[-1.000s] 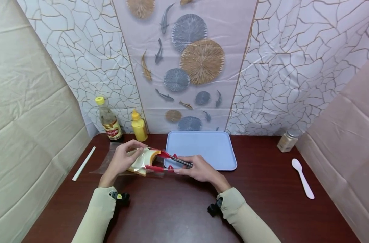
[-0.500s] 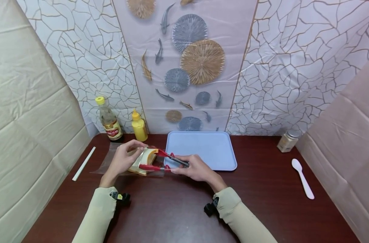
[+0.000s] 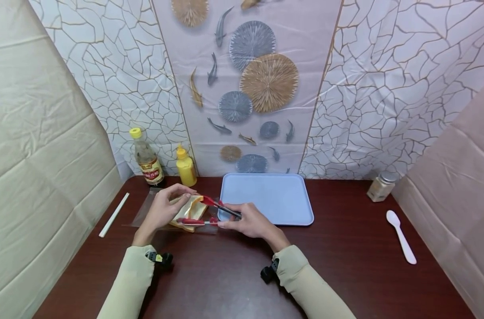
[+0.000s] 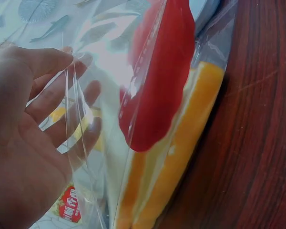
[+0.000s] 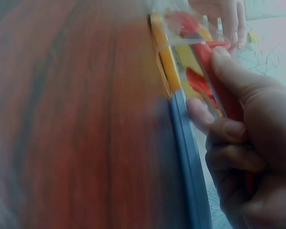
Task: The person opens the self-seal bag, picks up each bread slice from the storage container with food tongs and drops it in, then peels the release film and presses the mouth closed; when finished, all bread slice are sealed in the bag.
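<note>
My left hand pinches the edge of a clear plastic bag between thumb and fingertips, lifting its film. Inside the bag lie bread slices with orange-brown crusts. My right hand grips a pair of tongs with red heads and metal arms. The heads are spread apart and reach into the bag from the right. Between them the upper slice bends upward, while another slice lies flatter beneath. One red head covers part of the bread in the left wrist view.
Just behind my right hand lies a light blue tray. A sauce bottle and a yellow squeeze bottle stand at the back left. A white stick lies at left; a spice jar and white spoon at right.
My right hand and the tongs have moved left, carrying the red heads deeper into the bag. The bent slice has shifted left too. My left hand keeps its pinch; the head view has shifted slightly.
</note>
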The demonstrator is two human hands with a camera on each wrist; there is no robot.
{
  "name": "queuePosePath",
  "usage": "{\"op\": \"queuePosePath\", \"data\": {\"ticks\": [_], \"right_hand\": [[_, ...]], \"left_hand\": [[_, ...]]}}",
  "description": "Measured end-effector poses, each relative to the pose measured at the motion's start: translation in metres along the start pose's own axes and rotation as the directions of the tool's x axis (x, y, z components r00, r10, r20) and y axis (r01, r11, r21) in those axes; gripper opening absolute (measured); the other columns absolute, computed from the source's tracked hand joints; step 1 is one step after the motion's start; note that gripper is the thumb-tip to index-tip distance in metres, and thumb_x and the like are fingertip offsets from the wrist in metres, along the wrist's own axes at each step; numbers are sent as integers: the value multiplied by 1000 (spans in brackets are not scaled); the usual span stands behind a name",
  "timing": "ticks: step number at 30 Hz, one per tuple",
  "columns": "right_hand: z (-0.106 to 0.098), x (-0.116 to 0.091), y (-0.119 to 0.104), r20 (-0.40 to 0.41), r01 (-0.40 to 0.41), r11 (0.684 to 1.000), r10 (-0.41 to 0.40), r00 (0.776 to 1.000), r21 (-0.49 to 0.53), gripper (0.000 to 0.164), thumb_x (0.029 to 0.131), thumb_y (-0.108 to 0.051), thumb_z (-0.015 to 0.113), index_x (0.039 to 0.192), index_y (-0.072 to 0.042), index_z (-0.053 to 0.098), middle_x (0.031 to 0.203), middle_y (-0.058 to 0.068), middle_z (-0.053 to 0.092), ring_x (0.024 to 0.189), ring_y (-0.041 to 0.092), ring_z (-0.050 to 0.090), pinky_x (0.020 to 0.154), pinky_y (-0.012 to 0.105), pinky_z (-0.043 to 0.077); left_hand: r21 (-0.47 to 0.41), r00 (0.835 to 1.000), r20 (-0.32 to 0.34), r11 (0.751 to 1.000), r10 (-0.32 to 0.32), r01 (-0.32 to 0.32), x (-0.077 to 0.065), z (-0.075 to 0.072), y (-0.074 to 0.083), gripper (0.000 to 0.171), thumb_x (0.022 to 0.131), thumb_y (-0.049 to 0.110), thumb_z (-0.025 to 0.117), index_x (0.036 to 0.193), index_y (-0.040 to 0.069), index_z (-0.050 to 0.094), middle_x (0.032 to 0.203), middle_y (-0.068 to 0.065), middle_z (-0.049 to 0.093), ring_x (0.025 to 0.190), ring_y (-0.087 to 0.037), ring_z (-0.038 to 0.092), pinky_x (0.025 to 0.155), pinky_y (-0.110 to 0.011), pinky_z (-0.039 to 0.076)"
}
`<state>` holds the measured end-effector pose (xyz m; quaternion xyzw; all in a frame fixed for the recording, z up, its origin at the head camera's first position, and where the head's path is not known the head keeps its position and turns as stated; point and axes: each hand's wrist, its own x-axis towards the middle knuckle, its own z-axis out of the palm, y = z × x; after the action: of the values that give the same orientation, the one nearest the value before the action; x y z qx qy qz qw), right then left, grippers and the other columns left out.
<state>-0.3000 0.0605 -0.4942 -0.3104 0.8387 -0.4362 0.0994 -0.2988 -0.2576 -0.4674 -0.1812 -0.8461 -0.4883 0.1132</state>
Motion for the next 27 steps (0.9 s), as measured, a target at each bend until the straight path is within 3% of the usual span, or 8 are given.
{"op": "queuePosePath", "data": {"ticks": [8, 11, 17, 22, 27], "right_hand": [[2, -1, -5, -1, -27, 998, 27, 1000, -49, 77, 96, -51, 82, 160, -20, 54, 82, 1, 72, 56, 2, 48, 55, 21, 44], [0, -2, -6, 10, -45, 997, 46, 999, -64, 79, 95, -53, 82, 161, -19, 52, 79, 1, 70, 55, 3, 47, 54, 22, 43], [-7, -10, -6, 39, -71, 997, 73, 997, -40, 83, 95, -54, 81, 163, -20, 50, 75, 0, 64, 55, 5, 45, 54, 22, 42], [-18, -22, 1, 32, -82, 996, 83, 996, -28, 83, 94, -56, 81, 162, -20, 50, 76, 0, 65, 57, 6, 45, 55, 23, 42], [-27, -36, 9, -1, -85, 996, 85, 996, -24, 83, 94, -55, 81, 162, -20, 50, 84, 0, 69, 61, 5, 50, 57, 25, 47]], "left_hand": [[20, 991, 116, 998, -62, 60, 1, 6, -10, 16, 106, 21, 72, 118, 11, 78, 121, -6, 80, 114, -23, 76, 99, -36, 61], [53, 990, 126, 997, -70, 64, 0, 8, -11, 17, 106, 21, 72, 117, 10, 78, 121, -5, 80, 116, -22, 75, 98, -31, 60], [109, 991, 109, 992, -78, 66, -1, 11, -12, 11, 106, 19, 73, 113, 13, 78, 117, -1, 81, 112, -17, 76, 95, -29, 60], [82, 993, 107, 996, -54, 45, -1, 13, -13, 11, 105, 14, 73, 113, 8, 78, 114, -7, 81, 110, -21, 77, 93, -28, 61], [48, 991, 118, 997, -71, 65, 0, 15, -13, 11, 105, 13, 73, 113, 9, 79, 116, -9, 80, 114, -26, 76, 98, -37, 62]]}}
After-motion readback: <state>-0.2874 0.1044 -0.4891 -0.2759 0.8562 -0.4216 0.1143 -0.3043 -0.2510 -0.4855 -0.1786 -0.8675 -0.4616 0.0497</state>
